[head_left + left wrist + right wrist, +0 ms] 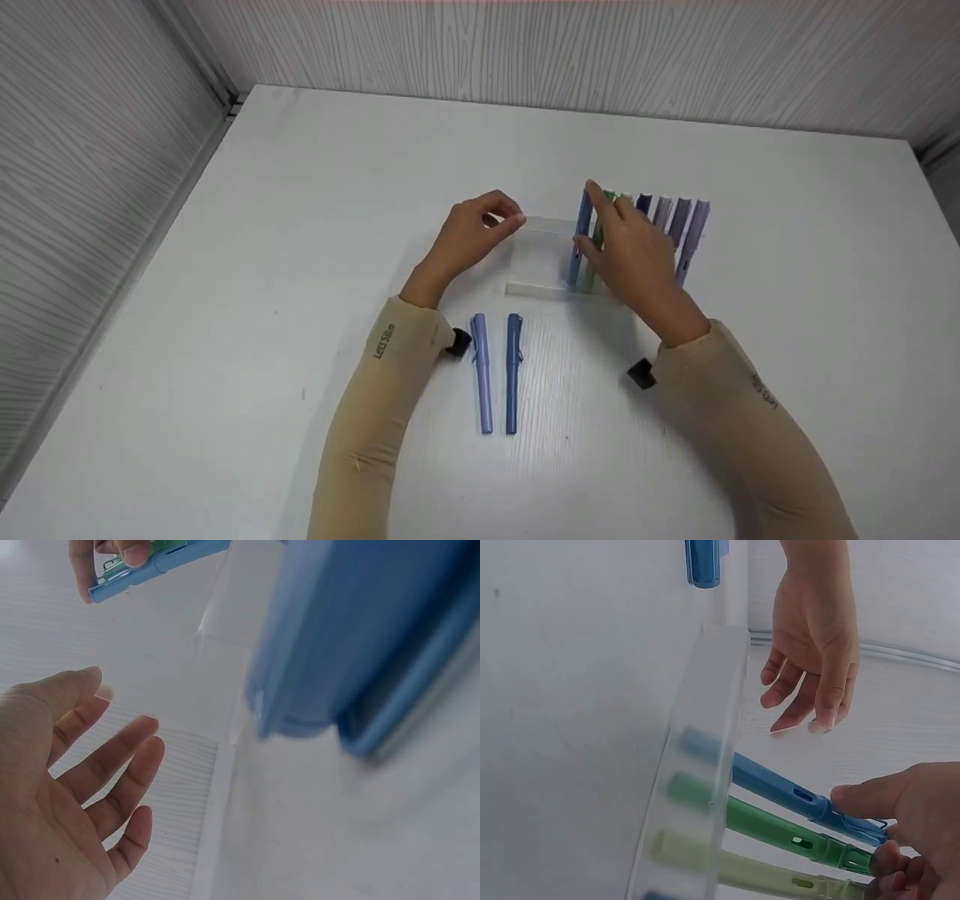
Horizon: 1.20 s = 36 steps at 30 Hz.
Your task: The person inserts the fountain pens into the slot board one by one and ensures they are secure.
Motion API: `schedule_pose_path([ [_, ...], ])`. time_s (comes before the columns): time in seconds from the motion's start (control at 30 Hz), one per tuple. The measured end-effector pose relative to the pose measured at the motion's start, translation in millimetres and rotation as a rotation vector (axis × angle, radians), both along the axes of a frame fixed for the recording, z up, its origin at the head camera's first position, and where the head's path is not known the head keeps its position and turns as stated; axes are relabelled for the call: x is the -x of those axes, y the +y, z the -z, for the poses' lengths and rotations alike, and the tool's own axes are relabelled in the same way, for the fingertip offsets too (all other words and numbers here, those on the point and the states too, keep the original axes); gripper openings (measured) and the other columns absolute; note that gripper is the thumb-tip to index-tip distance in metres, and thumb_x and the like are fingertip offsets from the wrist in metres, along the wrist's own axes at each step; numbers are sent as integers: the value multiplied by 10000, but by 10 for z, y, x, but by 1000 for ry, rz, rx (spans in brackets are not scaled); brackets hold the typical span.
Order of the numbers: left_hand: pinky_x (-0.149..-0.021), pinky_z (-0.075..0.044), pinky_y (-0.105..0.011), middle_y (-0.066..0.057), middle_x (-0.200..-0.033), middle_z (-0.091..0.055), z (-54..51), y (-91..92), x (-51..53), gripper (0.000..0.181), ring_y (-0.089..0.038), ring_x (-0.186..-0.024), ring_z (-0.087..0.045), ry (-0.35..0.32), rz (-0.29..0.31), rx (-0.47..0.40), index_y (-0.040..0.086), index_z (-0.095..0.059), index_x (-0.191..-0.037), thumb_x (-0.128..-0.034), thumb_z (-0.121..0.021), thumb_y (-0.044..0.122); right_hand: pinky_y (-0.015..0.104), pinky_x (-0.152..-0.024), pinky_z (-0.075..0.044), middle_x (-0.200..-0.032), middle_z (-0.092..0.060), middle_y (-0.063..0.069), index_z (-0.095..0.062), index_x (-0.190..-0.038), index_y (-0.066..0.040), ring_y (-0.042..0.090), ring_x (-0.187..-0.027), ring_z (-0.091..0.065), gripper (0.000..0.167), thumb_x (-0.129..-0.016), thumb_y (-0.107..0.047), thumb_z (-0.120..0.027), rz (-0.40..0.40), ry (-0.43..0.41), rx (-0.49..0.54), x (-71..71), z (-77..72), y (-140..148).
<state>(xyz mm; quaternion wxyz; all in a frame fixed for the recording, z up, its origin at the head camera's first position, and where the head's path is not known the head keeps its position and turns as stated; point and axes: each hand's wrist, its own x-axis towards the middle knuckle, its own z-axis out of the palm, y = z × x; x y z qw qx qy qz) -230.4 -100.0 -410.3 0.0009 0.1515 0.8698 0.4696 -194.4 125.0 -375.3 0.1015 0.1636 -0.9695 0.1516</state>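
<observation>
A clear pen stand (536,289) holds a row of pens leaning side by side. At the row's left end is a blue pen (583,225), its lower end in the stand. My right hand (636,251) pinches its upper part between thumb and fingers. Beside it stand a green pen (772,823) and a pale green pen (765,874). My left hand (472,231) hovers by the stand's left side, fingers loosely bent and holding nothing. In the left wrist view the left hand's fingers (124,791) are spread apart.
Two capped pens lie in front of the stand: a periwinkle pen (483,382) and a darker blue pen (512,382). A dark navy pen (643,202) and several purple-toned pens, including a lavender pen (697,225), fill the stand's right side. Wood-grain panels border the white table (360,165).
</observation>
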Motion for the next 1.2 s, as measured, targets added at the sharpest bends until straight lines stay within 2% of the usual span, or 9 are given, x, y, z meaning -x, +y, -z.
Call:
schedule_pose_path([
  [0.13,-890,-489,-271,-43,-1038,-698,2,5,7,238,-155,-963,-619,-6,-6,5,109,-665,-1048,-951,-613,321,462,-607,-535,-1188,-586,230,-295,-1521,-192,294,-749,-563,719,-915,-295,-668,18,-50,5,-4,-22,8],
  [0.23,-893,-488,-270,-39,-1039,-697,0,10,14,235,-150,-965,-615,-11,-10,1,113,-662,-1046,-950,-615,322,466,-625,-547,-1297,-554,252,-294,-1521,-193,308,-761,-583,728,-910,-300,-675,19,-52,40,-19,-42,19],
  [0.37,-896,-487,-270,-33,-1034,-695,-7,16,22,236,-140,-966,-608,-15,-12,-4,117,-659,-1047,-951,-612,327,384,-548,-501,-1144,-607,197,-336,-1496,-181,259,-689,-548,712,-894,-301,-696,-2,-33,116,-77,-49,35],
  [0.47,-899,-487,-271,-33,-1036,-693,-5,19,21,240,-139,-970,-606,-19,-12,-5,116,-658,-1050,-953,-608,331,314,-523,-429,-961,-593,120,-367,-1474,-175,209,-658,-500,694,-884,-304,-708,-28,-77,177,-148,-40,37],
  [0.63,-899,-486,-271,-36,-1046,-693,17,17,13,241,-143,-966,-607,-24,-16,-5,117,-657,-1052,-953,-608,331,292,-596,-457,-937,-608,82,-396,-1456,-163,192,-721,-534,685,-869,-286,-727,-129,-249,253,-281,-4,34],
  [0.8,-903,-484,-276,-31,-1040,-688,33,13,18,231,-145,-962,-605,-26,-16,-18,121,-655,-1046,-952,-610,327,306,-689,-502,-1051,-597,120,-409,-1448,-136,194,-801,-576,702,-850,-282,-746,-263,-483,343,-384,36,20],
  [0.93,-910,-483,-281,-30,-1039,-684,44,10,17,224,-147,-969,-603,-35,-21,-21,125,-654,-1046,-951,-613,324,312,-719,-517,-1132,-567,151,-408,-1448,-111,194,-842,-597,726,-838,-287,-758,-361,-631,391,-462,68,-4],
  [1.1,-910,-485,-286,-29,-1044,-683,54,7,15,227,-151,-970,-600,-46,-29,-9,132,-654,-1056,-952,-610,329,315,-745,-517,-1160,-554,120,-410,-1447,-141,189,-879,-589,742,-823,-315,-771,-385,-734,392,-532,125,-54],
  [1.2,-908,-486,-290,-32,-1045,-686,35,12,15,226,-153,-966,-601,-44,-30,-2,132,-656,-1057,-950,-615,326,318,-756,-513,-1164,-553,106,-405,-1450,-151,187,-880,-586,748,-820,-317,-773,-391,-764,375,-554,167,-86],
])
